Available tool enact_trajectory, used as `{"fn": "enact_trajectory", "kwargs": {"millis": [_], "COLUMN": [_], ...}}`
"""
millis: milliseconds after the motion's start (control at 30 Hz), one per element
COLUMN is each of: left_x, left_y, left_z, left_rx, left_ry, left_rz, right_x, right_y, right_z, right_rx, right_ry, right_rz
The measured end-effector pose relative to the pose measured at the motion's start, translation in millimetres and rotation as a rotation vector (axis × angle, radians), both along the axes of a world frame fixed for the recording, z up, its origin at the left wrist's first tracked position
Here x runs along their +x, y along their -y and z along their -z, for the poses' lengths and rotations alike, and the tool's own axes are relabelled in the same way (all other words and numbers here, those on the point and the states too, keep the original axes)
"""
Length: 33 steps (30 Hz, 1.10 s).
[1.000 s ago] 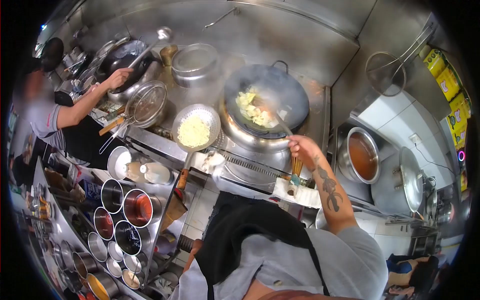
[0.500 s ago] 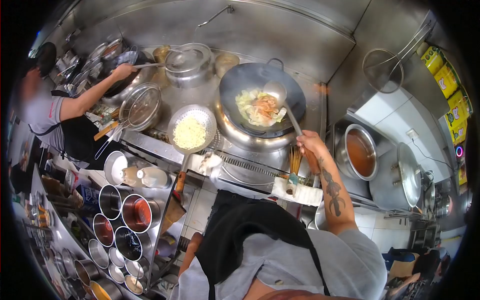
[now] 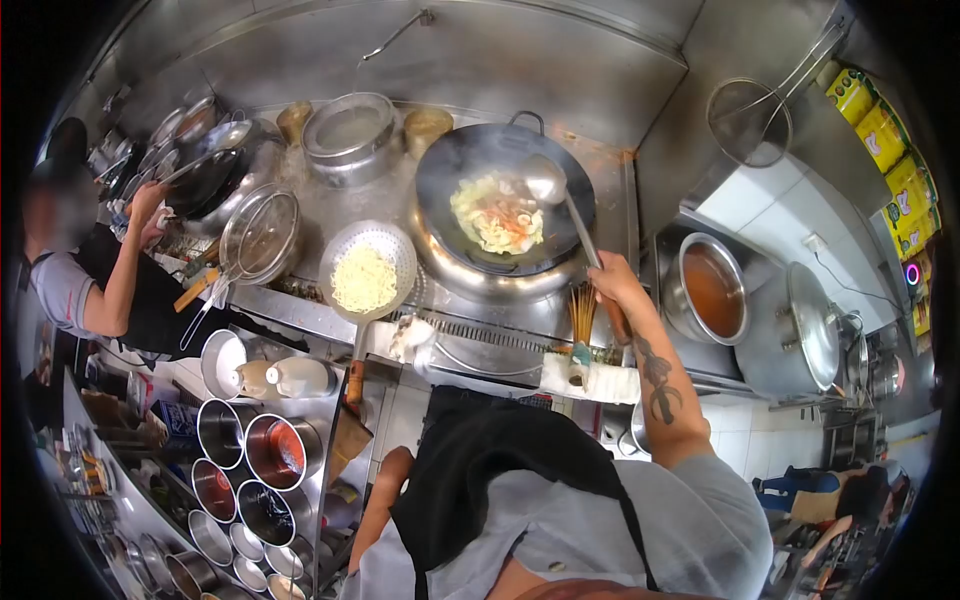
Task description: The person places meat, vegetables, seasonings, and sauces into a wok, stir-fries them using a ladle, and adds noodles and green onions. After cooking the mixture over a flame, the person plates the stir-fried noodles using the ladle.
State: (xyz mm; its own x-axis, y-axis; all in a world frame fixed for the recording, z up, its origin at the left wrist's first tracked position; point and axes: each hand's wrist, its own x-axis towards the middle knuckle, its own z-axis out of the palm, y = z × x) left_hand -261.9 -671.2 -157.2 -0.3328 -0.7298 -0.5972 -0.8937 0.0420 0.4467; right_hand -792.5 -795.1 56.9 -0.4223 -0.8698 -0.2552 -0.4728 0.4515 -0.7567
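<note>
The right hand [image 3: 614, 278] was wrapped around the handle of a ladle [image 3: 576, 216], its bowl beyond the grip, inside the wok [image 3: 446, 165] over vegetables [image 3: 495, 225]. The left hand's [image 3: 397, 464] grip was unclear.

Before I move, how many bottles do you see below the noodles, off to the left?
2, side by side: the left bottle, and the right bottle just beside it, closer to the noodles. Others may be hidden in the clutter.

Slanted ladle [image 3: 546, 183], dark wok [image 3: 447, 167], pale food [image 3: 497, 213] inside
</note>
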Motion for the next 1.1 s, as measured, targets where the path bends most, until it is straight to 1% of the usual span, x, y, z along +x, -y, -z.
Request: {"fn": "enact_trajectory", "kwargs": {"millis": [33, 100, 133, 167, 200, 267, 300, 333, 400, 433, 500, 567, 600, 667, 767, 867, 900, 967, 1000, 1100], "left_x": [-14.2, -29.5, -39.9, -50.8, -67.3, -93.3, -103.0, -111.0, -119.8, -119.3, -119.1, -115.7, -115.1, -121.0, -135.4, -152.5, -156.3, -165.4, -175.0, -208.5], "left_y": [13.8, 35.4, 46.5, 54.6, 61.4, 71.2, 74.2, 75.9, 76.2, 75.9, 74.8, 77.0, 75.3, 74.3, 80.3, 83.1, 84.4, 87.5, 87.6, 88.6], "left_z": [-27.6, -6.9, -10.6, -14.8, -32.8, -52.0, -60.5, -71.3, -87.3, -85.8, -78.5, -65.3, -61.0, -72.6, -87.7, -97.5, -98.9, -100.8, -106.0, -115.1], "left_rx": [-0.02, -0.088, -0.123, -0.17, -0.215, -0.281, -0.313, -0.342, -0.396, -0.4, -0.408, -0.423, -0.427, -0.426, -0.389, -0.325, -0.303, -0.371, -0.41, -0.548], "left_ry": [0.005, 0.021, 0.029, -0.004, -0.037, -0.186, -0.259, -0.272, -0.298, -0.302, -0.31, -0.304, -0.302, -0.311, -0.31, -0.296, -0.292, -0.372, -0.396, -0.531], "left_rz": [0.025, 0.143, 0.203, 0.239, 0.275, 0.287, 0.292, 0.324, 0.39, 0.373, 0.339, 0.348, 0.357, 0.368, 0.426, 0.447, 0.448, 0.535, 0.562, 0.588], "right_x": [-2.2, -1.0, 1.5, 5.3, 11.1, 31.6, 47.6, 57.9, 57.4, 53.2, 43.9, 19.1, 13.6, 7.9, 12.6, 0.5, 3.7, 7.2, -1.8, 6.5], "right_y": [8.6, 32.3, 44.3, 56.5, 68.4, 77.1, 72.3, 64.2, 33.4, 16.4, -22.2, -46.5, -54.9, -71.1, -100.4, -135.3, -142.6, -154.8, -157.1, -128.1], "right_z": [5.5, 15.1, 19.7, 24.9, 30.7, 32.1, 24.3, 21.7, 31.0, 34.3, 9.3, -3.6, -11.6, -28.0, -54.3, -66.4, -73.2, -85.5, -62.3, -36.7], "right_rx": [-0.023, -0.093, -0.129, -0.092, -0.054, 0.011, 0.038, 0.065, 0.042, 0.028, 0.127, 0.167, 0.152, 0.123, 0.011, -0.171, -0.087, 0.081, 0.036, 0.166], "right_ry": [-0.117, -0.214, -0.263, -0.301, -0.339, -0.433, -0.49, -0.548, -0.654, -0.708, -0.74, -0.885, -0.904, -0.937, -0.774, -0.503, -0.441, -0.32, -0.4, -0.589], "right_rz": [0.003, -0.005, -0.007, -0.034, -0.062, -0.146, -0.202, -0.256, -0.375, -0.435, -0.516, -0.528, -0.518, -0.493, -0.423, -0.487, -0.484, -0.471, -0.515, -0.427]}}
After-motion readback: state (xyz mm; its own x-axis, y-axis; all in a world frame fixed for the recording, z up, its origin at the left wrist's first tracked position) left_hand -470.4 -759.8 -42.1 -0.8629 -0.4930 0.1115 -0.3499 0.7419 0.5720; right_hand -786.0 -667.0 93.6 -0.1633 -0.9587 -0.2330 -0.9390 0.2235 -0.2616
